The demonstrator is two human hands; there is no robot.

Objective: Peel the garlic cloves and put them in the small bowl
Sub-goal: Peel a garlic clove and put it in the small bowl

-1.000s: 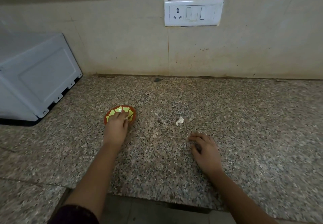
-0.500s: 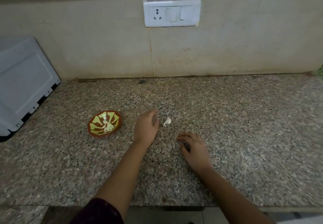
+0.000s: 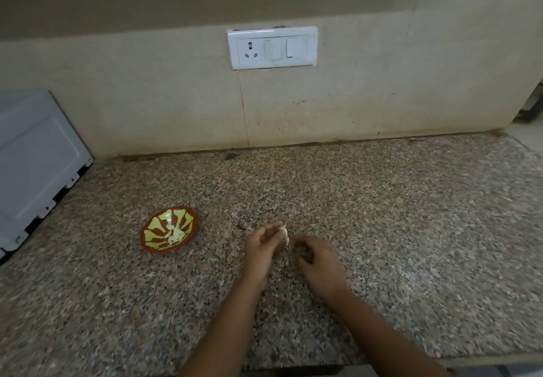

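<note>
I see the left hand [image 3: 260, 245] pinching a whitish garlic clove [image 3: 283, 235] at its fingertips, over the granite counter [image 3: 411, 229], right of the small bowl [image 3: 155, 249]. The right hand [image 3: 318, 256] is just beside it, fingers curled and blurred; can't tell its grip. Pale peeled cloves [image 3: 175, 234] sit in the bowl. Grey appliance [image 3: 35, 156] cut off at left.

The counter [image 3: 382, 229] under my hands is speckled granite, smooth with a dull sheen. The bowl [image 3: 160, 223] looks like glazed ceramic, glossy. The garlic [image 3: 283, 234] pinched in my left hand [image 3: 261, 247] has dry, papery white skin. The switch plate [image 3: 271, 32] is glossy white plastic. The wall [image 3: 147, 97] is matt, stained tile.
</note>
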